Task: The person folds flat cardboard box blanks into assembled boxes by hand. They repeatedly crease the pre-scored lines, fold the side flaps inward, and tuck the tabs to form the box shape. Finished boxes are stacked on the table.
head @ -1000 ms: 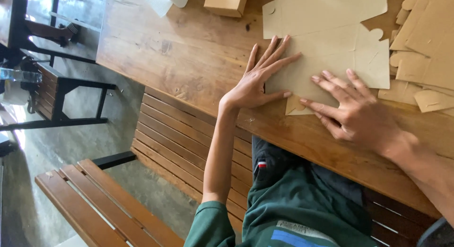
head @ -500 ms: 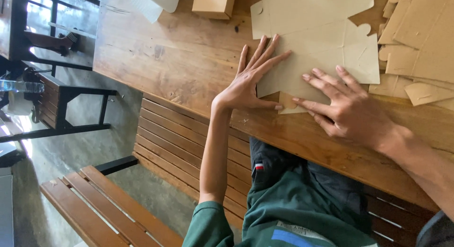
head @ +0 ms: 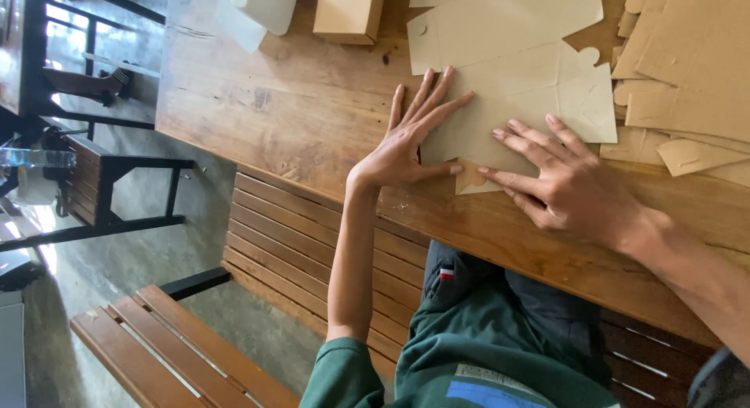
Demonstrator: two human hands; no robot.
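Fingers (head: pixel 437 99) of the left hand (head: pixel 406 146) are lying spread and flat, pressing down on the near edge of a flat cardboard sheet (head: pixel 508 88), while the right hand (head: pixel 566 185) is also resting open, its fingers (head: pixel 525 135) fanned over the sheet's lower corner beside a small tab; neither hand is pinching anything. That sheet is lying on the wooden tabletop (head: pixel 273 103), close to its near edge, with a stack of similar cardboard pieces (head: pixel 687 72) just beside it on the right and a folded cardboard box (head: pixel 349 14) farther back. A slatted wooden bench (head: pixel 312 244) is showing below. Judging by the flat palms, the sheet is being held down and smoothed along a crease, so folding seems to be only starting; a next move would probably call for getting fingertips under a flap while one palm is keeping the sheet from sliding
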